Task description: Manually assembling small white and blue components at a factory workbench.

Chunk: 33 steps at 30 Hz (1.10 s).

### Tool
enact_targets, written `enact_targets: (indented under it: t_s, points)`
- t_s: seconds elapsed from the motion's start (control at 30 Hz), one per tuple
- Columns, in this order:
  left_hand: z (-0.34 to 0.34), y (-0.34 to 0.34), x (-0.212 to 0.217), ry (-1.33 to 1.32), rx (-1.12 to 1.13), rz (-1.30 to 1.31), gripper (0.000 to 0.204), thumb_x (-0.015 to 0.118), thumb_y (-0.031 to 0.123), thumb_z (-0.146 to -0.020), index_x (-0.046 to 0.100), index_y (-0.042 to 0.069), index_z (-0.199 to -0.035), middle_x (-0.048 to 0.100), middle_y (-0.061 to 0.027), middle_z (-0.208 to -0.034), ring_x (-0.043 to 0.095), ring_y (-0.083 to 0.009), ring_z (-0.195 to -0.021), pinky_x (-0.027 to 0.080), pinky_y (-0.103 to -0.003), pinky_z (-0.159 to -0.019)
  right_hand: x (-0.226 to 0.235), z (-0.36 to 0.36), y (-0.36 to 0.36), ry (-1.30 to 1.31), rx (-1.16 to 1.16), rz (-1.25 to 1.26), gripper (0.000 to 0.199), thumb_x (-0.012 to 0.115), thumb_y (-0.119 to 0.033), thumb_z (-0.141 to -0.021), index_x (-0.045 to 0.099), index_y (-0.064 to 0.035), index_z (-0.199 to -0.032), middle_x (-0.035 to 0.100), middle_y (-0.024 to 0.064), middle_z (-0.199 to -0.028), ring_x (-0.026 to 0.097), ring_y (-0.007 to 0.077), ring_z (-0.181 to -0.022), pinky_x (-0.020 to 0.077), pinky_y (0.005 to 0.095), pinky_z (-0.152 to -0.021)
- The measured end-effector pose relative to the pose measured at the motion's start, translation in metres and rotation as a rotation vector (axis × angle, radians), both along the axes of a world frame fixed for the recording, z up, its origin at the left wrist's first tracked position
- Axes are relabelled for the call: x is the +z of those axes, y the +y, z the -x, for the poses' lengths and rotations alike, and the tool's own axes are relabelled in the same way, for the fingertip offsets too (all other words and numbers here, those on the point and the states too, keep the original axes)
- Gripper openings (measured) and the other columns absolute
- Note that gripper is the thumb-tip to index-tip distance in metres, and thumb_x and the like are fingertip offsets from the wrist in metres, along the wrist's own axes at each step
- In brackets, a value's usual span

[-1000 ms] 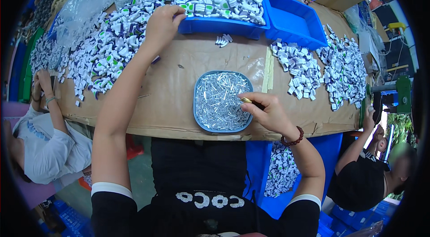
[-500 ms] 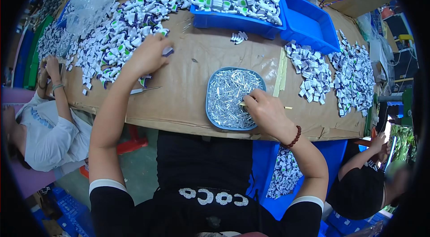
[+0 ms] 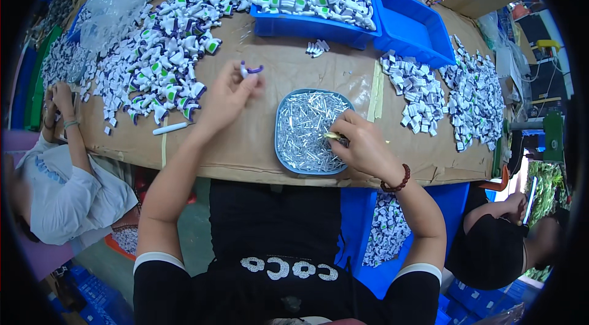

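My left hand (image 3: 227, 99) is raised over the brown-covered table, left of the tub, its fingers pinching a small white and purple plastic toy piece (image 3: 250, 69). Over the right side of a blue-grey tub (image 3: 277, 142), my right hand (image 3: 363, 146) is closed on a thin yellow-ended tool (image 3: 333, 135); most of it is hidden in the fingers, so its kind cannot be told. The tub holds many short, shiny metal pins (image 3: 305, 131). To the left spreads a heap of white, purple and green toy pieces (image 3: 162, 58).
A blue bin (image 3: 316, 28) full of toy pieces stands at the back beside a second blue bin (image 3: 412, 33). Small white pieces (image 3: 419, 95) lie in piles at right. A white-handled pointed tool (image 3: 172, 128) rests near the left heap. Co-workers sit at both sides.
My left hand has moved right, away from the heap, bringing the toy piece with it. My right hand stays at the tub with the yellow-ended tool. The whole view has shifted slightly.
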State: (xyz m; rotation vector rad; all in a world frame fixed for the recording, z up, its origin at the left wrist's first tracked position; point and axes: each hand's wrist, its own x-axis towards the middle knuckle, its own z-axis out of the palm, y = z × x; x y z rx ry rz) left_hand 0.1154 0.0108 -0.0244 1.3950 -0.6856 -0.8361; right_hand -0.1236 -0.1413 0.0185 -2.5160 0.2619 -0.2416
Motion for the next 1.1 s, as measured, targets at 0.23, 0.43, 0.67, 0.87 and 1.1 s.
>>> enact_targets:
  t_s: [0.23, 0.43, 0.67, 0.87, 1.1]
  points:
    - [0.069, -0.003, 0.028, 0.693, -0.205, 0.15, 0.032, 0.05, 0.013, -0.092, 0.047, 0.0, -0.121, 0.055, -0.0055, -0.096, 0.053, -0.0079, -0.077, 0.046, -0.02, -0.069, 0.011, 0.0, -0.002, 0.063, -0.249, -0.505, 0.008, 0.061, -0.006, -0.075, 0.057, -0.002, -0.08, 0.055, 0.0065, -0.062, 0.053, 0.0123, -0.054, 0.0401, 0.0267, -0.049]
    - [0.097, -0.008, 0.028, 0.66, -0.159, 0.105, 0.03, 0.055, 0.01, -0.09, 0.05, 0.002, -0.118, 0.056, -0.0023, -0.088, 0.052, -0.0062, -0.077, 0.045, -0.017, -0.066, 0.019, -0.001, 0.0, -0.029, -0.222, -0.761, 0.005, 0.062, -0.004, -0.078, 0.058, -0.0026, -0.081, 0.052, -0.0044, -0.066, 0.045, -0.0006, -0.058, 0.0348, 0.0176, -0.049]
    - [0.113, -0.007, 0.028, 0.827, -0.182, 0.047, 0.025, 0.055, 0.006, -0.088, 0.049, 0.002, -0.112, 0.056, -0.0035, -0.097, 0.056, -0.0081, -0.081, 0.049, -0.02, -0.072, 0.03, -0.01, 0.015, -0.308, -0.241, -0.899, 0.014, 0.062, 0.002, -0.079, 0.063, -0.0009, -0.092, 0.058, 0.0009, -0.075, 0.051, 0.0041, -0.067, 0.0416, 0.0203, -0.057]
    - [0.114, -0.006, 0.031, 0.944, -0.113, 0.19, 0.018, 0.054, 0.006, -0.089, 0.05, 0.004, -0.107, 0.058, -0.0042, -0.094, 0.057, -0.0093, -0.082, 0.049, -0.02, -0.07, 0.024, -0.008, 0.009, -0.329, -0.181, -0.532, 0.009, 0.066, 0.002, -0.075, 0.065, -0.0008, -0.084, 0.061, 0.0057, -0.077, 0.056, 0.0106, -0.067, 0.0429, 0.0232, -0.057]
    - [0.116, -0.008, 0.034, 0.755, -0.054, 0.267, 0.017, 0.055, 0.006, -0.089, 0.051, 0.005, -0.105, 0.058, -0.0043, -0.091, 0.057, -0.0086, -0.08, 0.048, -0.02, -0.07, 0.024, -0.004, 0.011, -0.312, -0.19, -0.357, 0.011, 0.067, 0.003, -0.072, 0.065, -0.0016, -0.082, 0.06, 0.0075, -0.076, 0.057, 0.0164, -0.068, 0.0439, 0.0267, -0.06]
